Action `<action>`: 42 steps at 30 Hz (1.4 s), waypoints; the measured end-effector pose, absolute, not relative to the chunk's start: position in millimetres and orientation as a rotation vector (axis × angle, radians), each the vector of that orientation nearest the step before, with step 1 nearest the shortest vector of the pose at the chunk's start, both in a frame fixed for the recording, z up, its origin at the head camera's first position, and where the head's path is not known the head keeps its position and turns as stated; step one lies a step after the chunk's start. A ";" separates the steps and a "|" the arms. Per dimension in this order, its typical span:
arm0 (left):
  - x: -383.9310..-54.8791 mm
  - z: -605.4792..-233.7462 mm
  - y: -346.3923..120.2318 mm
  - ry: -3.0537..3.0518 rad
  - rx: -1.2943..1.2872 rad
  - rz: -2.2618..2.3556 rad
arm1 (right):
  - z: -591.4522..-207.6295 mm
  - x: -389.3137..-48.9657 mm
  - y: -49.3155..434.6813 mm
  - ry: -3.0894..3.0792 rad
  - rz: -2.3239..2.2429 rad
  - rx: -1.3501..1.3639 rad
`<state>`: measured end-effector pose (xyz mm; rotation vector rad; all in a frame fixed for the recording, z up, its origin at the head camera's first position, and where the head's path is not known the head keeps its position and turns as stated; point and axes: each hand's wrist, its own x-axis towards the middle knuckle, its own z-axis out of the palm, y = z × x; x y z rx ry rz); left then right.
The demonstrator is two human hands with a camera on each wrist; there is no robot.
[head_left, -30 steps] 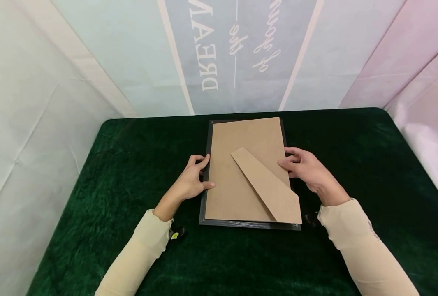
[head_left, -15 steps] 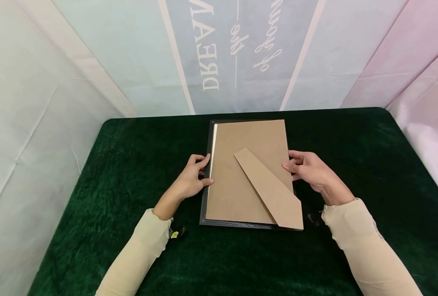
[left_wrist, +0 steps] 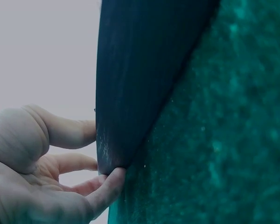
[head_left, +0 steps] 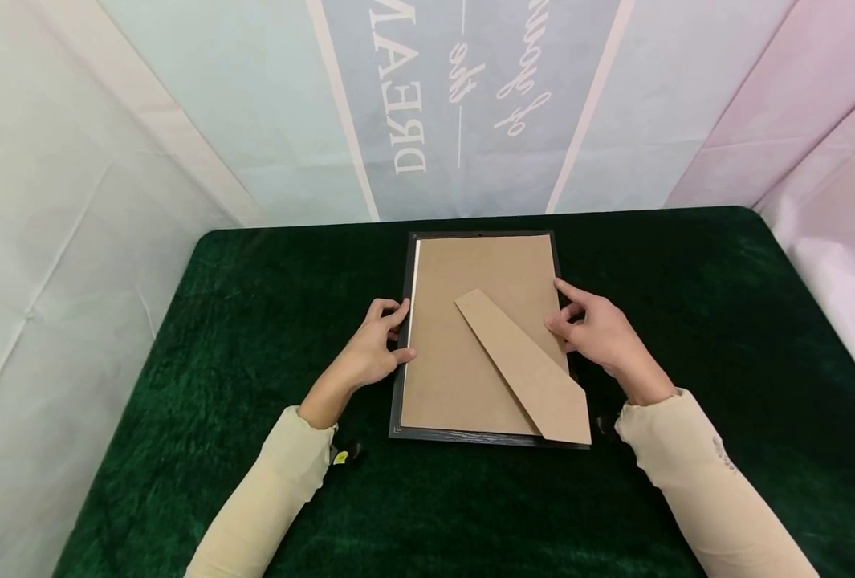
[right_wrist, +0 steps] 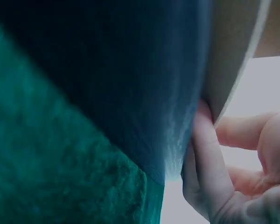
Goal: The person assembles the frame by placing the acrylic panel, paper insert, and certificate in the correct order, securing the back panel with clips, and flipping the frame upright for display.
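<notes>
In front of me, a black rectangular picture frame (head_left: 463,438) lies on dark green plush cloth (head_left: 254,337), my left hand (head_left: 371,353) gripping its left side. Over it sits a flat tan rectangular backing board (head_left: 437,377) with a slanting tan stand leg (head_left: 524,365); my right hand (head_left: 599,333) pinches the board's raised right edge.

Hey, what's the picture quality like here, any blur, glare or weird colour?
Head view: fairly even light, the brown backing board clear-edged. Left wrist: teal cast, soft-focus green cloth, background washed out pale behind the left hand. Right wrist: the same cast, a blurred dark frame with a pale sheen along its edge near the right hand, and again a washed-out background.
</notes>
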<state>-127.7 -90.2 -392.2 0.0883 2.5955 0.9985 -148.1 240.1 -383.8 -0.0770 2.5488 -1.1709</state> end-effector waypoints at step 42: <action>-125.5 -395.9 -87.5 2.627 0.108 0.946 | -370.0 -162.5 218.1 2.774 -0.735 -0.208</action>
